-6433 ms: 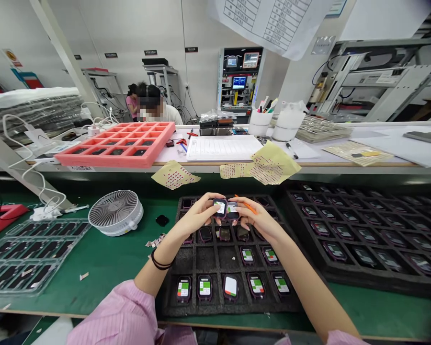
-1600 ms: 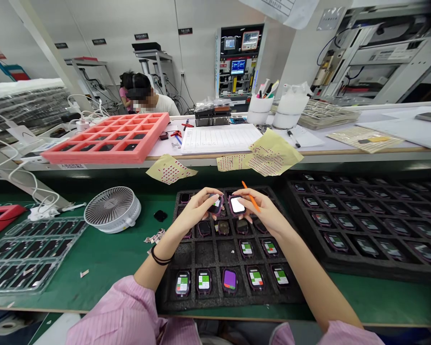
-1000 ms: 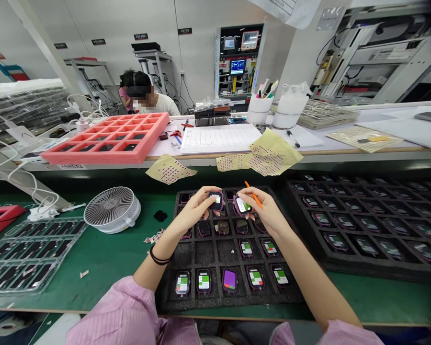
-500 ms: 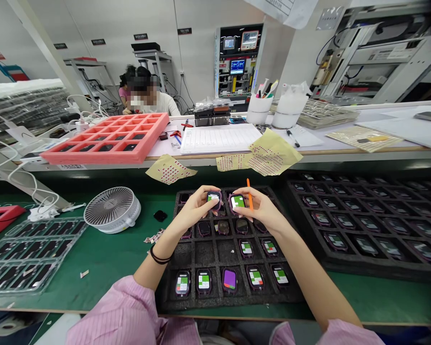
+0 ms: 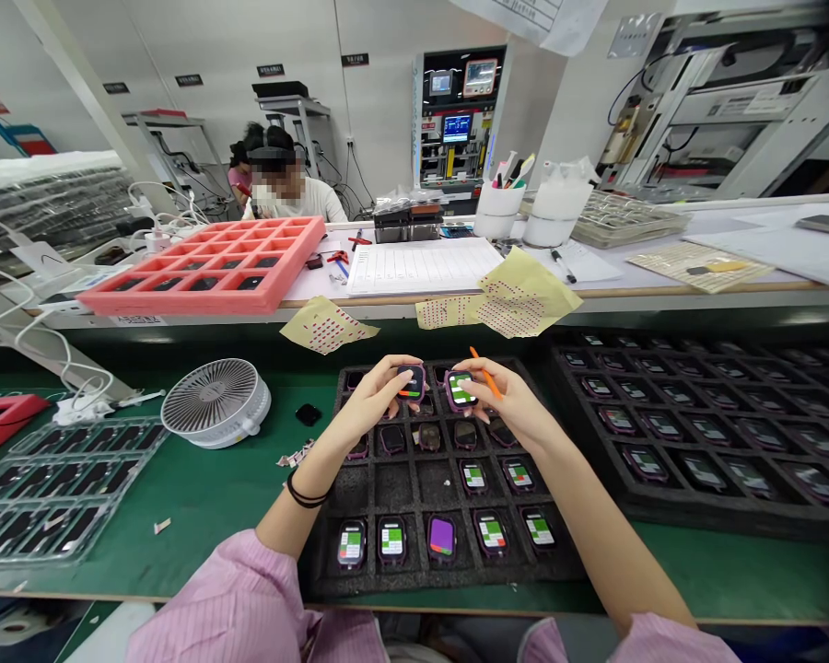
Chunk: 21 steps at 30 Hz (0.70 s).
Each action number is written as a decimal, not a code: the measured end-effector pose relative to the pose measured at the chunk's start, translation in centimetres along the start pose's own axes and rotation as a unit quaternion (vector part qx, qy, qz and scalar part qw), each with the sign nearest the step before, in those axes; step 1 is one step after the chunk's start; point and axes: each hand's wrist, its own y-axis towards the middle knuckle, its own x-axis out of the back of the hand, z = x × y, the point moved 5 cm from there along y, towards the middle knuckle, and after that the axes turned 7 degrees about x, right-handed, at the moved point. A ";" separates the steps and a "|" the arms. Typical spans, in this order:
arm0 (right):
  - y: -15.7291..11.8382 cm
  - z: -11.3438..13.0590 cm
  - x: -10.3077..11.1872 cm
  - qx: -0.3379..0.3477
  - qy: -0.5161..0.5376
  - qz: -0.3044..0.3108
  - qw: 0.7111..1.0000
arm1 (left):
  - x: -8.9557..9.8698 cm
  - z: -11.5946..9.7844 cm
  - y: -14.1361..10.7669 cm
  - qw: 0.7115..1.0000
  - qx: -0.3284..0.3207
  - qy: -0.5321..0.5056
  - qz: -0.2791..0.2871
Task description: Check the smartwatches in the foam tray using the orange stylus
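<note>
My left hand (image 5: 381,391) is closed on a smartwatch body (image 5: 413,385) with a dark screen, its thumb over the display. In my right hand (image 5: 498,394) is a second purple-rimmed smartwatch body (image 5: 459,390), its screen lit green and white, with the thumb on the glass. An orange stick (image 5: 486,372), like a pen or pry tool, also sits between the right-hand fingers. Below both hands lies a black foam tray (image 5: 414,578). Several watch bodies fill its pockets, some with lit screens; one shows a purple screen (image 5: 442,537).
Another foam tray of watches (image 5: 705,516) stands at the right. On the left are a small fan (image 5: 216,402), a clear plastic tray (image 5: 121,502) and a loose black part (image 5: 308,414). A shelf edge (image 5: 387,302) with hanging yellow sticker sheets crosses ahead; a co-worker sits beyond.
The left watch's screen has gone from white and green to mostly dark, and that thumb has moved up. My right thumb has shifted onto its screen, and the orange stick leans more.
</note>
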 end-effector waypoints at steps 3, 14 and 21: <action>0.0 0.0 0.2 0.015 -0.007 0.000 1.000 | 0.0 0.0 0.0 1.000 0.003 -0.004 0.003; 0.0 0.3 0.0 0.013 0.032 0.010 0.999 | 0.2 0.0 -0.1 1.000 0.000 -0.006 0.007; -0.1 0.1 0.0 0.024 0.005 0.025 0.999 | 0.2 -0.2 -0.3 1.000 0.006 -0.002 0.001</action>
